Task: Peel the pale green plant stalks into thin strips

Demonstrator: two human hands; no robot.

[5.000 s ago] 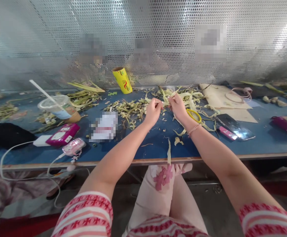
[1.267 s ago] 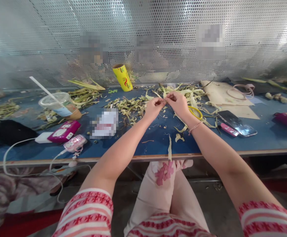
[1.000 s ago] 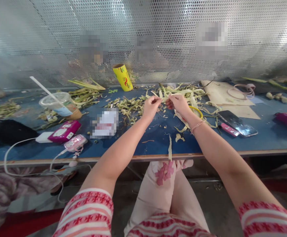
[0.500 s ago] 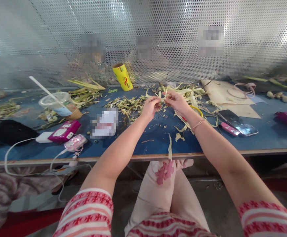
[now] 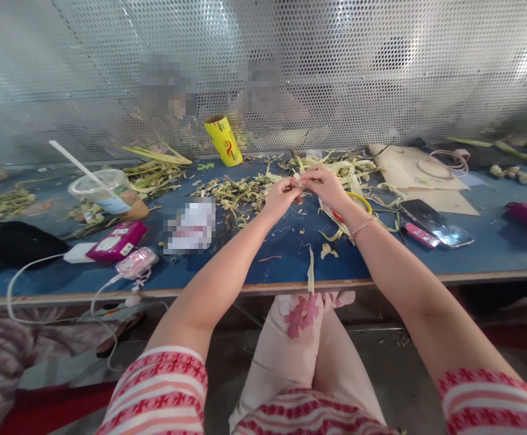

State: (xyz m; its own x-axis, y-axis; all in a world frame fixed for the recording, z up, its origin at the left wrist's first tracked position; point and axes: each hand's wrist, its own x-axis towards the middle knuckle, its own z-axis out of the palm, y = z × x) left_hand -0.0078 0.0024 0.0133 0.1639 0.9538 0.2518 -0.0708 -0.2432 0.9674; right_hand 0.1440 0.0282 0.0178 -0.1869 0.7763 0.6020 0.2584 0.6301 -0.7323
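Head view: and the left hand and right hand, apart a second ago, now meet at the fingertips | pinched there, a pale plant scrap, mostly hidden, just before the heaped pale strips | lidded plastic cup: straw in, brown drink low inside | yellow tube tilted, open end up

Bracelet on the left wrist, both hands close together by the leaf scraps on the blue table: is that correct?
One part is wrong: the head view shows the bracelet on the wrist of the right hand, not the left hand. The rest stands: both hands are close together by the leaf scraps on the blue table.
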